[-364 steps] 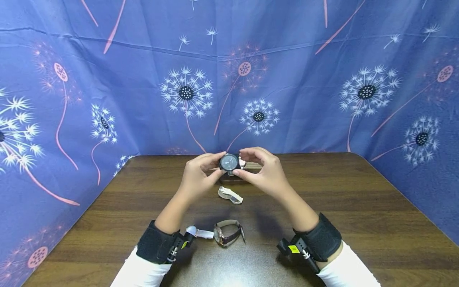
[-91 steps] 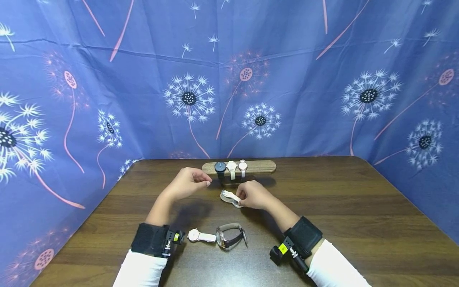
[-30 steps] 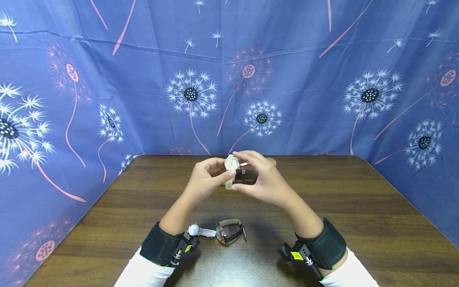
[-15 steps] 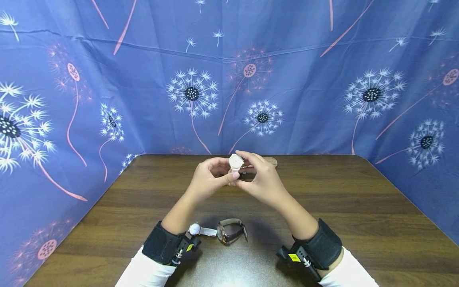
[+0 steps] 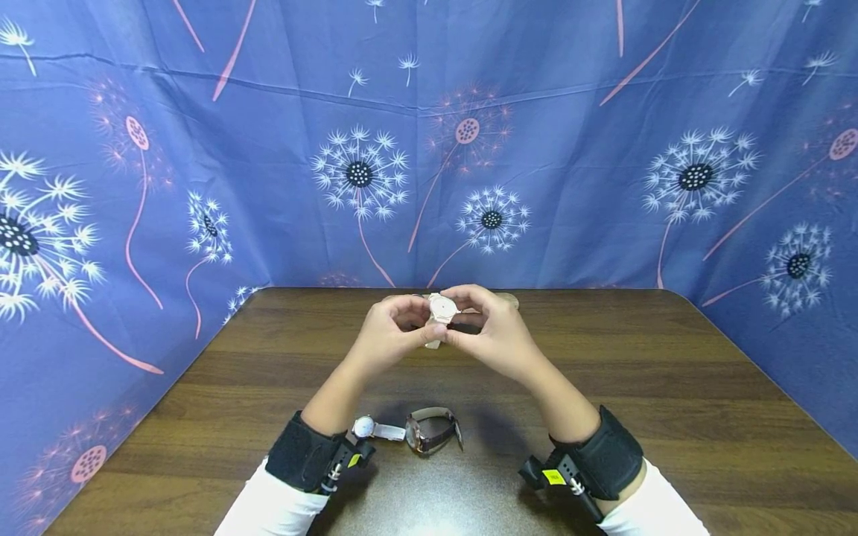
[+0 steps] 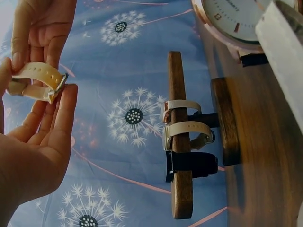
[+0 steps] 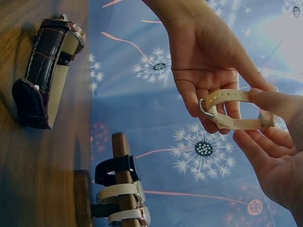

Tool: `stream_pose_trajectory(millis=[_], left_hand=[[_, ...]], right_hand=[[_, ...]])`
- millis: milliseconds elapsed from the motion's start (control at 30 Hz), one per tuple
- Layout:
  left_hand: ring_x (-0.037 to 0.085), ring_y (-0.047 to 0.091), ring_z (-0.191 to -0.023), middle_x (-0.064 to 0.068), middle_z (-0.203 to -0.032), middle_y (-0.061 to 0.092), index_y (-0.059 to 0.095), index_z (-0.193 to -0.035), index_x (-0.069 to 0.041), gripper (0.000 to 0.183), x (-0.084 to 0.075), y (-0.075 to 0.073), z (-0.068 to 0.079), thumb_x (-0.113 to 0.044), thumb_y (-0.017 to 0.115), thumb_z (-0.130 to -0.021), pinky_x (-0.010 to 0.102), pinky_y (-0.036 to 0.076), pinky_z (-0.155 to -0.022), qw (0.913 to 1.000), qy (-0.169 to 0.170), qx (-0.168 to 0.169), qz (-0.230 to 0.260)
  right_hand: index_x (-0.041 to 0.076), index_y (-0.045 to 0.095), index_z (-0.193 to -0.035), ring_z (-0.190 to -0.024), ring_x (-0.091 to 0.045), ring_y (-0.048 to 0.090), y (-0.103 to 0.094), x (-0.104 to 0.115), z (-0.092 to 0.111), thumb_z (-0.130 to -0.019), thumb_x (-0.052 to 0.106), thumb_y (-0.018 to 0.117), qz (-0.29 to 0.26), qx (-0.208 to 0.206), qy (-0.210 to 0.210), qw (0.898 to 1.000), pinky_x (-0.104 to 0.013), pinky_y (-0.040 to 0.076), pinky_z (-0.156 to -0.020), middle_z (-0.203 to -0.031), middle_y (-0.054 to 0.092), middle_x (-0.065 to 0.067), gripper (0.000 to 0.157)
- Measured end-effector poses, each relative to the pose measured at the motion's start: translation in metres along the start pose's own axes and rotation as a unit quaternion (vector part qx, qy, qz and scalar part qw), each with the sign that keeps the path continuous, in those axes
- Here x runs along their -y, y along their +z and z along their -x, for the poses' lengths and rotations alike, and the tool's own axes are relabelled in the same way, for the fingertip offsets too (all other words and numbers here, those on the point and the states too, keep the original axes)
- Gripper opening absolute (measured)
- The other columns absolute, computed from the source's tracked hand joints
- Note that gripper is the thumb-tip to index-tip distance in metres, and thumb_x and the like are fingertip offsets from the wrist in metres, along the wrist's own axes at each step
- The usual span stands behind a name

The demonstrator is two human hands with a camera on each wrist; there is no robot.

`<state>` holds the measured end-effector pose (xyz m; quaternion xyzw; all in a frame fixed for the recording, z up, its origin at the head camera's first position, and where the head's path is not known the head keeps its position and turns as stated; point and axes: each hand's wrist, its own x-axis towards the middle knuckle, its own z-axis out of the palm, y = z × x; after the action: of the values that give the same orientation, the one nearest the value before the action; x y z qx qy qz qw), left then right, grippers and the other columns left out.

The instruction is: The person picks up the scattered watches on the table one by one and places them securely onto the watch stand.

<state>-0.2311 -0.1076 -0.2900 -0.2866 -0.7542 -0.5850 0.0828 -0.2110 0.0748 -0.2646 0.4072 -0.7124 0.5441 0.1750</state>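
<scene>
A cream-strapped wristwatch [image 5: 442,308] with a pale dial is held up over the back of the table, face tilted upward. My left hand [image 5: 385,335] pinches it from the left, thumb at the near edge of the case. From the right, my right hand [image 5: 503,335] grips the same watch between thumb and fingers. Both wrist views show its strap as a loop with a silver buckle. Behind the hands, a wooden watch stand [image 6: 182,196] carries a black watch [image 6: 194,163], a cream watch [image 6: 191,127] and a white-strapped watch [image 6: 184,104].
Near the table's front lie a white-strapped watch [image 5: 387,432] and a dark brown leather-strapped watch [image 5: 436,438], end to end. A blue dandelion-print cloth [image 5: 570,149] hangs behind the wooden table [image 5: 637,357]. In the head view my hands mostly cover the stand.
The black watch, in my hands 12.1 s ago, is on the stand. My right hand has lifted the cream watch off the table; both hands hold it. Lately it has shifted slightly right and tilted.
</scene>
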Motion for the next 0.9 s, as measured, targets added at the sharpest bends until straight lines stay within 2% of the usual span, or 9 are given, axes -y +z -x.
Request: stream_pose_trajectory(millis=[100, 233, 367, 500, 600, 700, 833, 900], left_hand=[[0.029, 0.061, -0.081, 0.015, -0.092, 0.061, 0.06, -0.102, 0.0, 0.039, 0.0, -0.001, -0.001, -0.008, 0.077, -0.067, 0.029, 0.052, -0.065, 0.9998, -0.013, 0.013, 0.006], [0.022, 0.061, -0.084, 0.013, -0.098, 0.058, 0.059, -0.106, -0.002, 0.051, 0.002, 0.0, -0.003, -0.014, 0.081, -0.061, 0.033, 0.052, -0.069, 0.9995, -0.014, 0.026, -0.008], [0.018, 0.062, -0.082, 0.014, -0.1, 0.057, 0.059, -0.107, -0.002, 0.054, 0.003, 0.0, -0.005, -0.02, 0.081, -0.061, 0.033, 0.053, -0.068, 0.9993, -0.003, 0.029, -0.024], [0.024, 0.061, -0.086, 0.014, -0.102, 0.057, 0.056, -0.111, 0.001, 0.057, -0.001, -0.002, -0.004, -0.018, 0.08, -0.063, 0.032, 0.053, -0.068, 0.9991, -0.001, 0.036, -0.023], [0.03, 0.059, -0.091, 0.016, -0.106, 0.058, 0.055, -0.113, 0.001, 0.057, -0.008, -0.01, 0.0, -0.013, 0.079, -0.064, 0.036, 0.052, -0.071, 0.999, -0.007, 0.035, -0.025], [0.032, 0.058, -0.094, 0.013, -0.107, 0.06, 0.055, -0.114, -0.003, 0.055, -0.016, -0.022, 0.007, -0.012, 0.079, -0.065, 0.039, 0.051, -0.073, 0.9977, -0.022, 0.019, -0.061], [0.027, 0.059, -0.094, 0.008, -0.104, 0.062, 0.057, -0.113, -0.008, 0.054, -0.013, -0.039, 0.011, -0.02, 0.079, -0.065, 0.04, 0.049, -0.077, 0.9909, -0.041, 0.002, -0.129], [0.024, 0.06, -0.092, 0.005, -0.1, 0.064, 0.058, -0.112, -0.011, 0.055, -0.003, -0.049, 0.011, -0.026, 0.079, -0.064, 0.041, 0.046, -0.082, 0.9866, -0.036, -0.004, -0.159]], right_hand=[[-0.01, 0.054, -0.104, -0.086, -0.026, 0.061, -0.002, -0.004, -0.001, -0.07, -0.009, 0.068, -0.03, -0.005, 0.027, 0.999, -0.032, 0.051, -0.076, -0.096, 0.06, -0.019, 0.037], [-0.003, 0.055, -0.106, -0.086, -0.023, 0.062, -0.008, -0.016, -0.001, -0.072, 0.0, 0.07, -0.058, -0.014, 0.072, 0.996, -0.03, 0.05, -0.076, -0.097, 0.06, -0.015, 0.037], [0.003, 0.056, -0.106, -0.088, -0.022, 0.062, -0.012, -0.027, 0.0, -0.073, 0.009, 0.072, -0.068, -0.013, 0.095, 0.993, -0.03, 0.05, -0.077, -0.099, 0.061, -0.011, 0.038], [0.003, 0.055, -0.111, -0.09, -0.025, 0.061, -0.015, -0.034, 0.001, -0.072, 0.009, 0.073, -0.091, -0.019, 0.112, 0.989, -0.031, 0.05, -0.078, -0.102, 0.059, -0.014, 0.043], [0.001, 0.053, -0.115, -0.091, -0.025, 0.06, -0.018, -0.04, 0.003, -0.071, 0.007, 0.073, -0.107, -0.021, 0.137, 0.985, -0.031, 0.05, -0.078, -0.103, 0.058, -0.016, 0.048], [0.0, 0.053, -0.115, -0.091, -0.024, 0.06, -0.023, -0.048, 0.006, -0.071, 0.006, 0.073, -0.108, -0.022, 0.159, 0.981, -0.031, 0.049, -0.08, -0.103, 0.058, -0.016, 0.048], [0.0, 0.056, -0.111, -0.09, -0.023, 0.06, -0.036, -0.059, 0.01, -0.07, 0.006, 0.073, -0.093, -0.032, 0.171, 0.98, -0.03, 0.049, -0.08, -0.103, 0.059, -0.014, 0.044], [0.0, 0.056, -0.109, -0.089, -0.022, 0.06, -0.044, -0.064, 0.012, -0.07, 0.008, 0.074, -0.084, -0.033, 0.176, 0.98, -0.03, 0.049, -0.08, -0.103, 0.059, -0.013, 0.044]])
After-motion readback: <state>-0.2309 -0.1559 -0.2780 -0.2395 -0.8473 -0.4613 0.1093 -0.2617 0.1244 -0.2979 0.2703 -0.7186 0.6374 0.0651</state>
